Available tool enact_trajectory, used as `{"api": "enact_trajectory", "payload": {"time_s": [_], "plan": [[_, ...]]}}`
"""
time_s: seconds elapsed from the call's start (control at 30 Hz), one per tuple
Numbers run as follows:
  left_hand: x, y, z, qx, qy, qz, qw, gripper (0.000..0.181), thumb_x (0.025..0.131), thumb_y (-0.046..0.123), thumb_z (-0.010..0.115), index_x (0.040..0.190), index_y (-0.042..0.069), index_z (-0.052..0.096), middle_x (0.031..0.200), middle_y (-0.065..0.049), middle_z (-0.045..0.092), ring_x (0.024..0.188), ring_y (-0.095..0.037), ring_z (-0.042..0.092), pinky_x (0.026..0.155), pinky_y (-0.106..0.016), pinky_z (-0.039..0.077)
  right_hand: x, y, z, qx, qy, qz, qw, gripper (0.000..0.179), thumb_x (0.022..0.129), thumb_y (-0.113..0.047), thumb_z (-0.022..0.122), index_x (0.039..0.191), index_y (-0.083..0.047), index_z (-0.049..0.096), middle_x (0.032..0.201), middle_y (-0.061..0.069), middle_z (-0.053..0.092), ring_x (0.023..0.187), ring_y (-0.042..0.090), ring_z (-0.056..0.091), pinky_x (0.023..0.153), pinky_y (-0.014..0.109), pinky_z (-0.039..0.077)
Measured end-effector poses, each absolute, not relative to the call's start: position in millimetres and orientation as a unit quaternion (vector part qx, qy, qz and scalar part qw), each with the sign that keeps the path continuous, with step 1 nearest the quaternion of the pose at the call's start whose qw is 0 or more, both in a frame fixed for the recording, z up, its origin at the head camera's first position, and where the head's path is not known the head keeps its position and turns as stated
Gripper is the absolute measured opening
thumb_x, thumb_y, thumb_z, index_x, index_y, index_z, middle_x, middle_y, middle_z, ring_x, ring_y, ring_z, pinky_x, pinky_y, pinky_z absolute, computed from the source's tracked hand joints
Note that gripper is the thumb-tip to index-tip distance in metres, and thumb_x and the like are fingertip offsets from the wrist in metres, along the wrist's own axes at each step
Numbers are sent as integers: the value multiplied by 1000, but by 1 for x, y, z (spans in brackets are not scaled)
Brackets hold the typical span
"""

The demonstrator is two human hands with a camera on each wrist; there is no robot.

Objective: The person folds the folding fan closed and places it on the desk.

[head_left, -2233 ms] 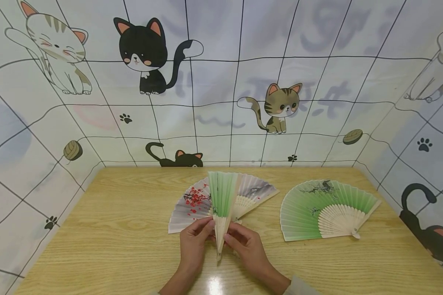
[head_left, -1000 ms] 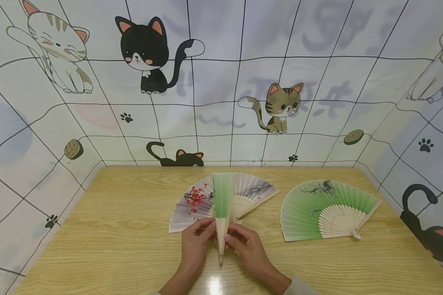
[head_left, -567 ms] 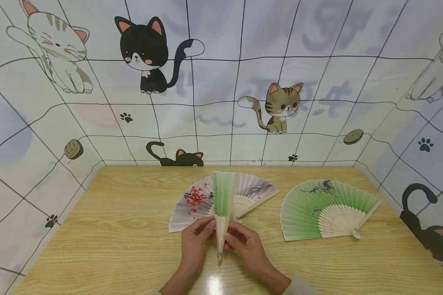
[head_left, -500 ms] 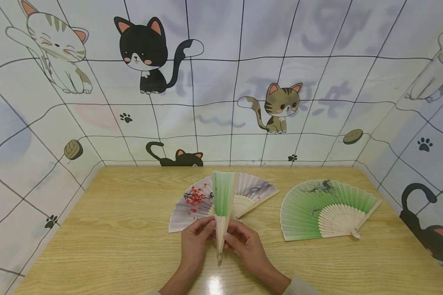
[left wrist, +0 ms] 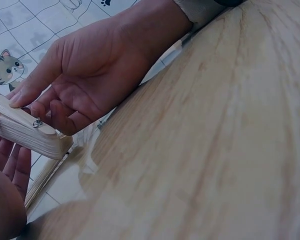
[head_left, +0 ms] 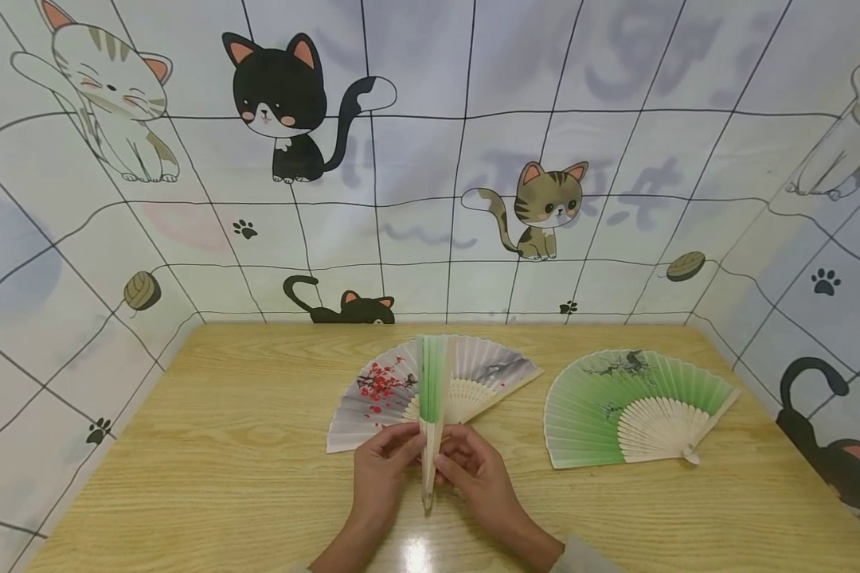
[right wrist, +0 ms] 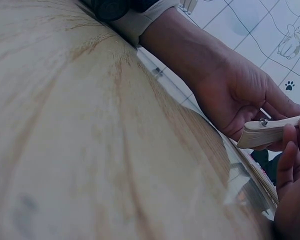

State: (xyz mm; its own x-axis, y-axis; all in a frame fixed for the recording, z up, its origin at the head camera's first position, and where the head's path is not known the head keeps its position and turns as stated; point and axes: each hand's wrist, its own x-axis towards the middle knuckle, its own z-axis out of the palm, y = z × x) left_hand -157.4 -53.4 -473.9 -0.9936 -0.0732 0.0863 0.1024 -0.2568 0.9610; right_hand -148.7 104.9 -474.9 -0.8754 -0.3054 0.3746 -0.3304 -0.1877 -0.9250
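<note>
In the head view, a green folding fan (head_left: 432, 390) with pale wooden ribs stands nearly folded between my two hands over the table. My left hand (head_left: 380, 477) pinches its ribs from the left, thumb on the near side. From the right, my right hand (head_left: 482, 477) pinches the same ribs, thumb and fingers low near the pivot. The fan's stacked ribs (left wrist: 32, 132) and metal pivot show in the left wrist view. Behind it lies a spread white-grey fan (head_left: 380, 386) with red blossoms, its middle partly covered by the held fan.
A second green fan (head_left: 595, 414) lies spread on the right of the wooden table (head_left: 244, 446), with a dark bird and branch print. Cloth with cartoon cats (head_left: 279, 103) and grid lines hangs along the back and both sides.
The held green fan has narrowed, its folds drawn closer together between my hands. My left hand has shifted slightly right. The two spread fans stay in place.
</note>
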Motion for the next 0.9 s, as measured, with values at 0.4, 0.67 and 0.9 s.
{"api": "enact_trajectory", "payload": {"time_s": [0.4,0.67,0.9], "plan": [[-157,-53,-474,-22,-608,-791,60,27,83,10,75,104,-5,68,89,-12,70,68,-13,65,62,-30,58,-149,105,-475,238,-651,720,26,43,94,3,57,135,0,45,91,25,58,74,16,60,61,32,57],[-157,-53,-473,-22,-611,-789,60,26,82,9,75,102,-5,69,87,-14,69,66,-13,64,61,-30,58,-148,105,-475,247,-661,708,30,51,94,3,57,141,-2,42,93,23,58,79,14,60,67,35,59],[-157,-53,-474,-27,-621,-780,64,25,82,8,75,102,-6,69,86,-14,69,64,-12,63,60,-29,57,-150,106,-477,264,-669,693,50,52,92,7,57,142,-1,42,92,21,58,79,15,59,68,33,58]]}}
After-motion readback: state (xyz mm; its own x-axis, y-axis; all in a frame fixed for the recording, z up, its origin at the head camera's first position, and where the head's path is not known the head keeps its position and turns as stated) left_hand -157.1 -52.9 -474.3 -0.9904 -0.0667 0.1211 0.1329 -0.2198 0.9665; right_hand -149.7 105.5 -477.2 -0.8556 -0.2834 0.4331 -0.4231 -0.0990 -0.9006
